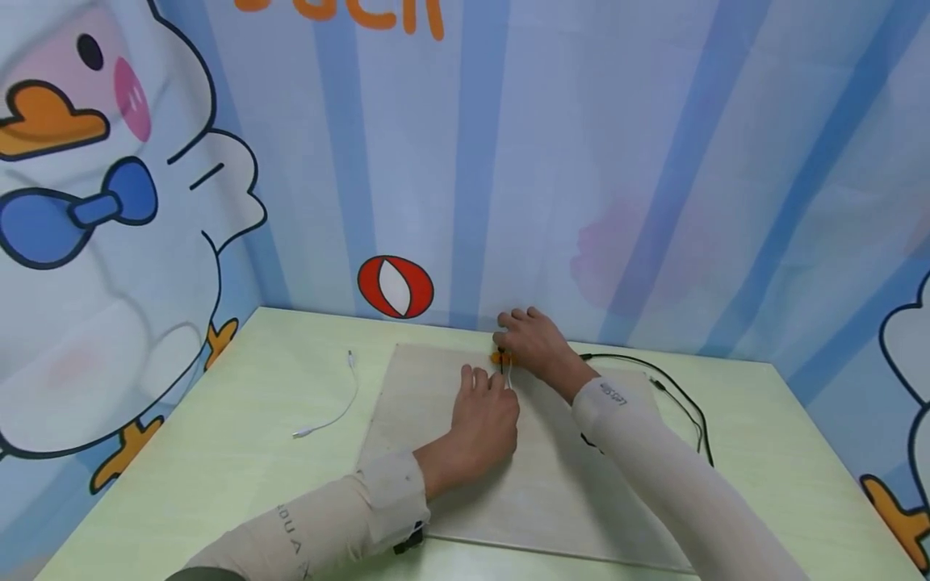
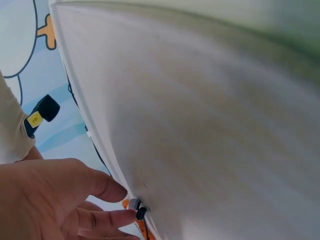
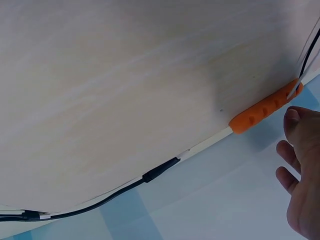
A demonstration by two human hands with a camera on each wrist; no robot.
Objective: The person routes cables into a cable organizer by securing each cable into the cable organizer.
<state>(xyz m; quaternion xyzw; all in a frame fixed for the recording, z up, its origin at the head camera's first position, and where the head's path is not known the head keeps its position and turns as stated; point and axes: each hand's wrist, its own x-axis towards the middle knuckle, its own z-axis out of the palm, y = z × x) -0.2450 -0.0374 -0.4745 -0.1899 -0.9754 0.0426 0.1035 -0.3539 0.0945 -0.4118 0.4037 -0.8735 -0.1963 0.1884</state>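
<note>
An orange slotted cable holder (image 3: 262, 111) sits along the far edge of the pale board (image 1: 436, 500). A white cable (image 3: 309, 75) and a black cable (image 3: 311, 52) run from its end slots. My right hand (image 1: 534, 343) reaches over the holder from the right, its fingers loosely bent. In the right wrist view its thumb (image 3: 292, 120) lies close against the holder's end. My left hand (image 1: 485, 420) is on the near side. Its index fingertip reaches a black connector (image 2: 141, 213) beside a whitish connector (image 2: 134, 204); the thumb stands apart from the finger. Some fingers are hidden.
Left of the board a short white cable (image 1: 354, 395) lies curved on the light green table (image 1: 291, 500). To the right are a thick black cable (image 1: 664, 365) and a thinner dark cable (image 1: 683, 403). A printed cloth (image 1: 545, 161) hangs behind the table.
</note>
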